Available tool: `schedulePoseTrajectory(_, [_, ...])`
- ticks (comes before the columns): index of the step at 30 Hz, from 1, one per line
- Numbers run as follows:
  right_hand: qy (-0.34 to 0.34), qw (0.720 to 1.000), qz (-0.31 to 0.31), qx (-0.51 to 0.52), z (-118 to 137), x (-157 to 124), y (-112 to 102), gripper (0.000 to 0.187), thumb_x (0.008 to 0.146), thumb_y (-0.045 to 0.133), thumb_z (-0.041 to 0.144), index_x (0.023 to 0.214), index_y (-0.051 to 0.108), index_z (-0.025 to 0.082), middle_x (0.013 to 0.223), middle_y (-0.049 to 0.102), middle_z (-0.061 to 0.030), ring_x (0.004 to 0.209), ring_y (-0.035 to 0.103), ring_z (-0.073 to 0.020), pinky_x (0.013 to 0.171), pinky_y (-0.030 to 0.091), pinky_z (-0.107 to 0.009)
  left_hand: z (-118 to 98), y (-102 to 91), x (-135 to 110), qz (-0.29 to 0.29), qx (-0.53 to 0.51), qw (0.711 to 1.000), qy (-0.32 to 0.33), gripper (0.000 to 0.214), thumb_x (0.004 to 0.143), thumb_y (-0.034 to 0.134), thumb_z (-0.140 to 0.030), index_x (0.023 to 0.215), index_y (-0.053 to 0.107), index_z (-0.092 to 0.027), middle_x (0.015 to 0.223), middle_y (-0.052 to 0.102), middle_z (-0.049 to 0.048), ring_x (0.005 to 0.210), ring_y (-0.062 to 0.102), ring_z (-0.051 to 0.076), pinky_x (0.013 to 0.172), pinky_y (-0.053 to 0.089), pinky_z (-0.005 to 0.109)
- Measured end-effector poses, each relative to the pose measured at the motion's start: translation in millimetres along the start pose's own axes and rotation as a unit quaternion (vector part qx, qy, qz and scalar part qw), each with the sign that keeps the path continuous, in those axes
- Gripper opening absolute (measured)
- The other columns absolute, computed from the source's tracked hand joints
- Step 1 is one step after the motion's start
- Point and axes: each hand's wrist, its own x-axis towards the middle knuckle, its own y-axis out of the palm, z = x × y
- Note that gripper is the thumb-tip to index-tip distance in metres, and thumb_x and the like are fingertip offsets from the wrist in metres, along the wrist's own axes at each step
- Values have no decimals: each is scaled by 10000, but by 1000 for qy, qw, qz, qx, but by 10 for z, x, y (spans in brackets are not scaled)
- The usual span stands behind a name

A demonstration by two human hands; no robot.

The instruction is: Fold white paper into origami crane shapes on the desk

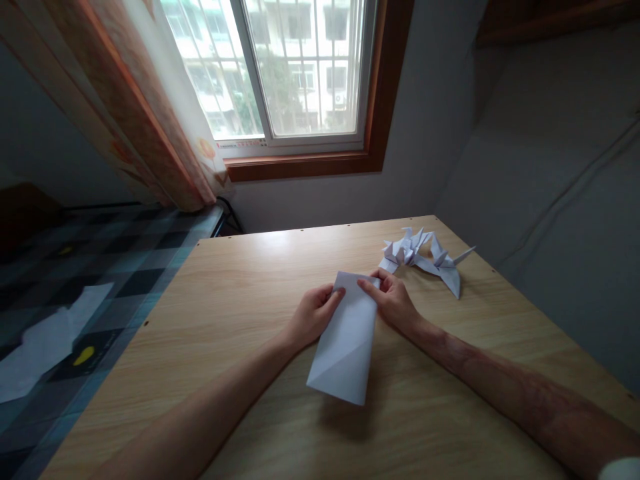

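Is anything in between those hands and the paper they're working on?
Nothing visible: the left hand and right hand both grip the paper directly. The folded cranes lie beyond the right hand, not between.

The fingertips of the left hand (pixel 314 310) and the right hand (pixel 395 300) were partly hidden behind the folded paper (pixel 345 347), whose underside could not be seen. The left forearm (pixel 215 400) was cut off by the bottom edge, and a white cuff (pixel 623 469) was cropped in the lower right corner. The near side of the counter (pixel 240 280) was left out of view. The folded cranes (pixel 407 250) were overlapped so closely that their number could not be told. The paper on the bed (pixel 40 347) was cropped at the left, as was the bed (pixel 125 247) itself. The tops of the window (pixel 310 67) and curtain (pixel 120 87) were cut off; the lettering (pixel 245 143) on the frame was too small to be read.
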Motion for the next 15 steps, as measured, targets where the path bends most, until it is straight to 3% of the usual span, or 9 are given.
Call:
schedulePoseTrajectory(4, [11,999,26,20,3,9,10,485,757,959,552,862,627,215,762,730,4,630,634,-161,584,506,-273,-26,3,2,-12,-14,1000,10,535,960,706,-647,1044,762,-121,840,746,59,659,604,156,565,440,231])
schedulePoseTrajectory(9, [12,999,9,43,0,-1,24,573,717,990,530,1017,597,242,778,775,11,598,661,-169,553,511,-267,-29,10,10,-10,18,999,37,525,977,676,-647,1042,753,-132,858,741,58,701,609,171,603,468,242])
schedulePoseTrajectory(15, [4,999,25,30,10,14,3,570,820,896,619,1141,621,237,797,779,-1,614,667,-176,567,507,-265,21,-16,20,-24,49,996,64,480,1032,610,-610,1077,736,-149,924,740,69,782,617,193,673,495,258])
